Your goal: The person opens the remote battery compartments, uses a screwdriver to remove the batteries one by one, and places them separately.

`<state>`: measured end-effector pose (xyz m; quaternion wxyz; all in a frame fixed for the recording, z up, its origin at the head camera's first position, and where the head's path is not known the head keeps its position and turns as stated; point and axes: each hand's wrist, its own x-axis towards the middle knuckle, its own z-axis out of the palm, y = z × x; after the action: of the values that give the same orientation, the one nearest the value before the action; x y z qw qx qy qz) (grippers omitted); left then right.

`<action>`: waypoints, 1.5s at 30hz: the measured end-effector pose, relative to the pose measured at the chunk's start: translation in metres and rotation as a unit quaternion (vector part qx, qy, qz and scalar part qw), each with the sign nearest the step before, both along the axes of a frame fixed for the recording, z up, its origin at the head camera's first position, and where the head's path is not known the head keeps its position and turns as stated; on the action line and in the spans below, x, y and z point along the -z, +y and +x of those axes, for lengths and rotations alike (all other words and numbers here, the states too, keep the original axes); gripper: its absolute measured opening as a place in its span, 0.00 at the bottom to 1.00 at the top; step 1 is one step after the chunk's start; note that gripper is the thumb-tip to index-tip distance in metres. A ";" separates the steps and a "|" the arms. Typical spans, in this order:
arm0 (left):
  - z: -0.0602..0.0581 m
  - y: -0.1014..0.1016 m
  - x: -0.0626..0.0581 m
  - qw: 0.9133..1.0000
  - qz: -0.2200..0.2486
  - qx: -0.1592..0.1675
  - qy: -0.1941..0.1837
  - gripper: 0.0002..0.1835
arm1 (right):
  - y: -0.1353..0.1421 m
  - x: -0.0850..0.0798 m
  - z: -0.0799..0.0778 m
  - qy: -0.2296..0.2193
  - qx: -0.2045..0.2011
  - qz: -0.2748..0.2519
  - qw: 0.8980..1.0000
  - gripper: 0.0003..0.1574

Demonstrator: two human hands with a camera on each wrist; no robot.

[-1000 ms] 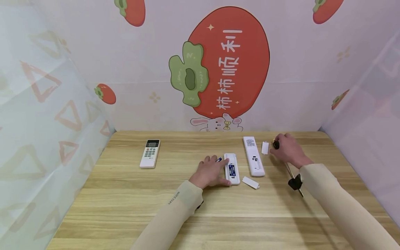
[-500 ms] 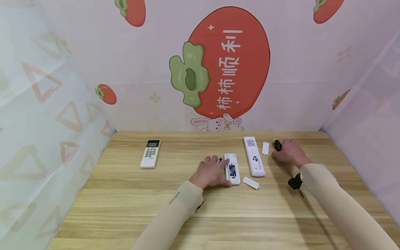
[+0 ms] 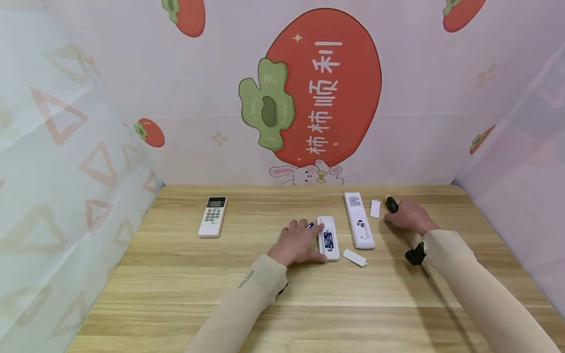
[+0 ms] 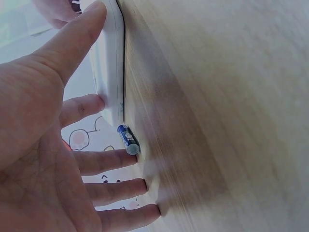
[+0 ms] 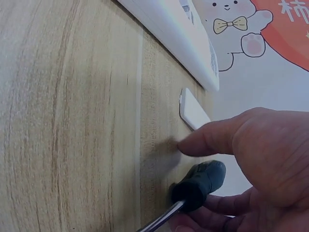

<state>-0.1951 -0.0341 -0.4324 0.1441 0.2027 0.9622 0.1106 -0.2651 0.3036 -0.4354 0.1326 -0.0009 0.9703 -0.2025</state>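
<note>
My left hand (image 3: 296, 243) lies spread on the table beside a small white remote control (image 3: 321, 223), its thumb and index fingertip touching the remote's side. The remote lies back up, with two blue batteries (image 3: 328, 240) in its uncovered compartment. A loose blue battery (image 4: 128, 139) lies near my middle fingertip in the left wrist view. On the right, a screwdriver (image 5: 205, 178) with a black and yellow handle lies on the table. My right hand (image 3: 413, 216) is at its handle, thumb apart from it and the other fingers partly hidden behind it in the right wrist view.
A longer white remote (image 3: 355, 215) lies back up between my hands. One white battery cover (image 3: 374, 209) is right of it, another (image 3: 354, 258) nearer me. Far left lies a remote (image 3: 213, 217) with keys up. A printed backdrop (image 3: 212, 98) rises behind the table.
My right hand has shifted slightly right and its fingers have loosened from the screwdriver, so more of the handle shows. The left hand and the remotes stay in place.
</note>
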 end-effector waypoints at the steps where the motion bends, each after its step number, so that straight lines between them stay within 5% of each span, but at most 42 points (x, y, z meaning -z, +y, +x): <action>1: 0.000 0.000 0.000 1.000 -0.001 0.000 0.001 0.49 | 0.000 0.000 0.000 0.001 0.000 -0.001 1.000 0.19; 20: 0.000 0.000 0.001 1.000 -0.002 0.000 -0.001 0.50 | -0.001 -0.005 0.004 0.012 -0.014 -0.022 1.000 0.17; 45: 0.000 0.000 0.001 1.000 0.004 -0.001 -0.004 0.49 | -0.041 -0.067 0.024 0.101 -0.033 -0.141 0.984 0.23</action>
<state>-0.1947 -0.0344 -0.4338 0.1468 0.2023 0.9614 0.1154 -0.2413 0.2627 -0.3680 0.0392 -0.0721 0.9399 -0.3314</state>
